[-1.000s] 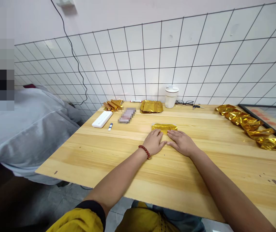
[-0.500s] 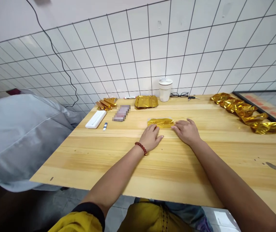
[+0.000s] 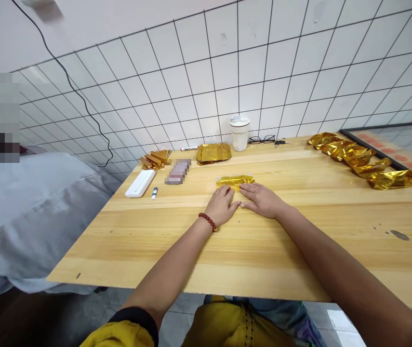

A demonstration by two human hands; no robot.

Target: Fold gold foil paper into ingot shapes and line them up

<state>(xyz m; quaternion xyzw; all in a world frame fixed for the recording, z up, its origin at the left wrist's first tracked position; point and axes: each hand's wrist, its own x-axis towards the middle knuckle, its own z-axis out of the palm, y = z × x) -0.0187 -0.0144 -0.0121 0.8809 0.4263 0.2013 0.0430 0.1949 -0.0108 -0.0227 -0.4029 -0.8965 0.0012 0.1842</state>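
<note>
A narrow strip of gold foil paper (image 3: 235,180) lies crosswise on the wooden table (image 3: 148,241), with a pale edge showing along its far side. My left hand (image 3: 222,205), with a red bead bracelet (image 3: 207,221) at the wrist, rests flat with its fingertips on the strip's near edge. Beside it, my right hand (image 3: 261,200) lies flat, fingers stretched out onto the right part of that edge. Both hands are open, and the two thumbs nearly meet. The fingers cover part of the near edge.
Flat gold sheets (image 3: 213,153) lie behind the strip, next to a white lidded cup (image 3: 240,133). Glasses (image 3: 262,140) and keys (image 3: 283,142) lie by the wall. Crumpled gold foil (image 3: 357,156) lines the right. A white case (image 3: 140,183), glue stick (image 3: 154,193) and folded foil pieces (image 3: 155,159) lie left. A person in grey (image 3: 46,212) sits left.
My right hand has moved left from the strip's right end to beside my left hand, its fingers now on the near edge. My left hand stays nearly in place. The view has shifted slightly.
</note>
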